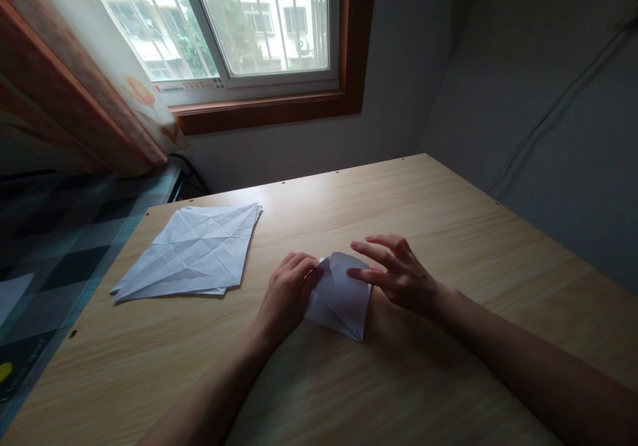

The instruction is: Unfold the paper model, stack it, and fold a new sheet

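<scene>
A small folded sheet of white paper [341,300] lies on the wooden table between my hands, one of its flaps lifted and curving upward. My left hand [293,280] is closed on the paper's left edge, the thumb and fingers pinching it. Over the right side of the paper, my right hand [393,270] has its fingers spread, and one fingertip touches or nearly touches the raised flap. What lies under the flap is hidden.
A stack of creased white paper sheets [199,250] lies at the left of the wooden table [448,233]. Left of the table is a bed with a checked cover [74,266]. A window [264,27] and an orange curtain [74,67] are behind.
</scene>
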Demonstrator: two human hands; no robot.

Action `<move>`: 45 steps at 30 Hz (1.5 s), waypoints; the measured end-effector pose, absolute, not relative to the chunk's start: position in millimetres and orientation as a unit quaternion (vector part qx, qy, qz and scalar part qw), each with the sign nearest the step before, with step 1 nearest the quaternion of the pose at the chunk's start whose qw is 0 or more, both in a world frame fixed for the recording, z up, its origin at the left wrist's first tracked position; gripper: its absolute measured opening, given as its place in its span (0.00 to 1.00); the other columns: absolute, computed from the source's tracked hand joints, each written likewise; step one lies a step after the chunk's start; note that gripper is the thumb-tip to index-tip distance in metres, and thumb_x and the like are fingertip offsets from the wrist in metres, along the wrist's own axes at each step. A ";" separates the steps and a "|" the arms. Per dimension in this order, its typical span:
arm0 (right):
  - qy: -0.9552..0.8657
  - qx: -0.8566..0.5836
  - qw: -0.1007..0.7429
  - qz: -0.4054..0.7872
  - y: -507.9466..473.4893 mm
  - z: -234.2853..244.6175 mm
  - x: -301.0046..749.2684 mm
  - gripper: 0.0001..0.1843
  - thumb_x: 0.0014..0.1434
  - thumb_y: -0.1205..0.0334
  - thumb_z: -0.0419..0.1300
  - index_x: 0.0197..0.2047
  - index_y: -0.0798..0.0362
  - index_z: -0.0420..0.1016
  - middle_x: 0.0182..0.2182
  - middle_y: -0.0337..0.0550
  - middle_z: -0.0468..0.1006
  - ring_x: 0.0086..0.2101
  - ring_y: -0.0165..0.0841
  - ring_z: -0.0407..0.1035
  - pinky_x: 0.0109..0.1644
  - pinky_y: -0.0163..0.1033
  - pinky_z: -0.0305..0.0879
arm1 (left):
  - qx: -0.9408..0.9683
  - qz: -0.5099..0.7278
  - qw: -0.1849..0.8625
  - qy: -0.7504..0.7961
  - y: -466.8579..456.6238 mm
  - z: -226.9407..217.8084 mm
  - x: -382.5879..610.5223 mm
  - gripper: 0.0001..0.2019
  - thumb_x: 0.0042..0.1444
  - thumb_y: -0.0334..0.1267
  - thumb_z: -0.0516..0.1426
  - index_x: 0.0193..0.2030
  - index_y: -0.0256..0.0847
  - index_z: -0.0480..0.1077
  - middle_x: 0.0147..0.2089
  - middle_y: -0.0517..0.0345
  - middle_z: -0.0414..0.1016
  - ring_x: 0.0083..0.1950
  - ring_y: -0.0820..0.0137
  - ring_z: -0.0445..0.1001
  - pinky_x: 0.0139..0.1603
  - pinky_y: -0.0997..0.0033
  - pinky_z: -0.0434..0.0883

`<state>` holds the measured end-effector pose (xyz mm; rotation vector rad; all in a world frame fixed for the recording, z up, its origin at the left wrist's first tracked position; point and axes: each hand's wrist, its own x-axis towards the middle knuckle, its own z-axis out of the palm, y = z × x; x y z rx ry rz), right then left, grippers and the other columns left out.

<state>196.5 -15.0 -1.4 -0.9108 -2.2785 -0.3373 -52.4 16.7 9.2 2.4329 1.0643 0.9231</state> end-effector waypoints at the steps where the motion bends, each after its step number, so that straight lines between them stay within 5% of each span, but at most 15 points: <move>1: -0.873 -0.338 0.321 -0.144 -13.9 -0.9 197.2 0.22 0.60 0.77 0.56 0.49 0.40 0.74 0.61 0.35 0.69 0.61 0.40 0.58 0.61 0.54 0.60 | 0.857 0.322 0.168 0.367 16.8 9.3 -52.3 0.10 0.65 0.36 0.50 0.34 0.42 0.70 0.37 0.55 0.76 0.40 0.67 0.71 0.43 0.65 0.70; 9: -0.878 -0.310 0.279 -0.234 -24.4 5.7 186.5 0.09 0.62 0.72 0.57 0.37 0.49 0.74 0.58 0.38 0.73 0.65 0.38 0.51 0.69 0.55 0.43 | 0.814 0.416 0.054 0.402 11.5 3.1 -53.8 0.05 0.61 0.37 0.55 0.44 0.41 0.67 0.42 0.51 0.73 0.44 0.65 0.71 0.46 0.62 0.71; 16: -0.873 -0.334 0.279 -0.220 -23.1 1.0 183.5 0.11 0.61 0.74 0.56 0.35 0.50 0.76 0.60 0.41 0.71 0.65 0.40 0.54 0.70 0.58 0.41 | 0.926 0.278 0.082 0.241 10.7 3.8 -50.8 0.07 0.61 0.33 0.55 0.41 0.45 0.73 0.45 0.57 0.80 0.51 0.66 0.75 0.52 0.64 0.68; 26: -0.849 -0.437 0.235 -0.180 -22.8 7.7 185.5 0.05 0.54 0.71 0.57 0.34 0.54 0.73 0.64 0.53 0.63 0.66 0.53 0.49 0.68 0.68 0.30 | 0.934 0.236 0.101 0.249 12.7 -0.8 -49.7 0.10 0.61 0.30 0.53 0.41 0.45 0.74 0.45 0.56 0.80 0.53 0.68 0.75 0.52 0.66 0.69; 31: -0.833 -0.452 0.239 -0.213 -20.6 4.7 174.9 0.05 0.60 0.68 0.56 0.34 0.54 0.72 0.62 0.56 0.67 0.64 0.53 0.53 0.67 0.68 0.32 | 0.936 0.232 0.096 0.246 12.0 1.5 -48.8 0.07 0.62 0.33 0.54 0.41 0.44 0.73 0.45 0.57 0.80 0.52 0.66 0.75 0.52 0.65 0.68; 35: -0.828 -0.467 0.252 -0.181 -18.0 0.2 172.0 0.11 0.63 0.68 0.56 0.47 0.51 0.73 0.62 0.55 0.66 0.64 0.52 0.53 0.66 0.70 0.37 | 0.936 0.224 0.080 0.259 11.1 0.1 -47.3 0.06 0.61 0.33 0.55 0.42 0.43 0.72 0.44 0.54 0.80 0.50 0.66 0.76 0.51 0.64 0.69; 40: -0.817 -0.459 0.321 -0.139 -11.5 -9.3 173.9 0.32 0.63 0.69 0.56 0.67 0.46 0.54 0.61 0.57 0.65 0.63 0.51 0.55 0.63 0.66 0.50 | 0.936 0.220 0.068 0.265 9.4 0.9 -46.1 0.12 0.58 0.30 0.54 0.49 0.43 0.71 0.45 0.53 0.79 0.47 0.65 0.76 0.49 0.63 0.69; 45: -0.770 -0.489 0.409 -0.010 -4.2 -16.4 179.9 0.40 0.61 0.63 0.59 0.71 0.48 0.44 0.54 0.56 0.70 0.46 0.44 0.71 0.47 0.52 0.72 | 0.943 0.198 0.064 0.259 10.1 0.0 -48.2 0.14 0.58 0.29 0.54 0.48 0.45 0.73 0.47 0.53 0.77 0.45 0.66 0.75 0.48 0.64 0.68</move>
